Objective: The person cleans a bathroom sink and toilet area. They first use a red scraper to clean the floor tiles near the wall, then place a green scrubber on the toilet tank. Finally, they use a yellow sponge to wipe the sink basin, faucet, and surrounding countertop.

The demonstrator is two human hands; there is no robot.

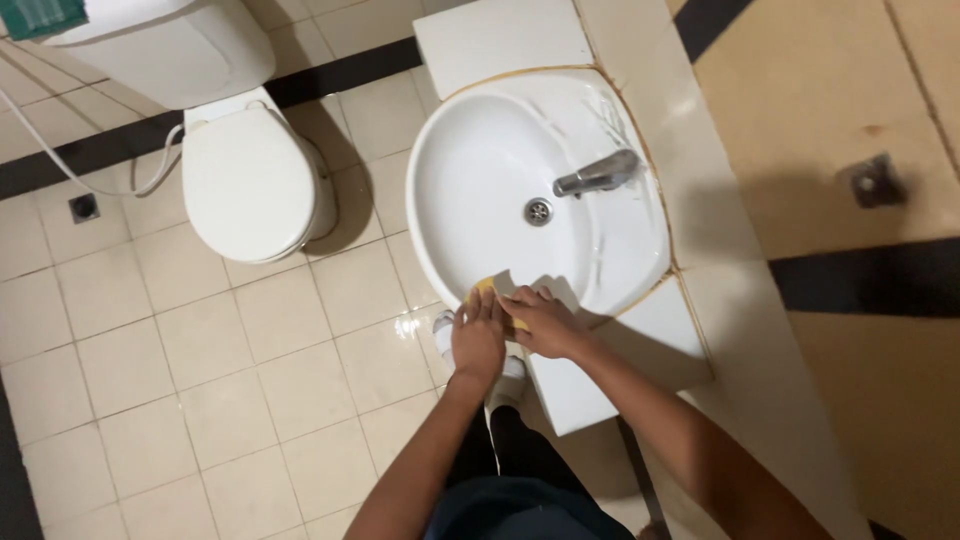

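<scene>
Hands meet at the near rim of the white oval ceramic washbasin (470, 150), seen from the head camera looking straight down. Left hand (478, 338) lies flat with fingers together, its tips touching a small yellow sponge (487, 288) that sits on the basin's front edge. Right hand (540, 322) rests just beside it, fingers curled over what looks like the same sponge; how firmly it grips I cannot tell. The sponge lies just ahead of both hands, toward the basin bowl, with the left fingertips nearer its visible part. Its long axis is hidden. Beyond, over the bowl, a chrome tap (600, 175) points at the drain (538, 211). Left of the basin stands a white toilet (250, 180) with lid closed, on beige floor tiles (200, 400).
</scene>
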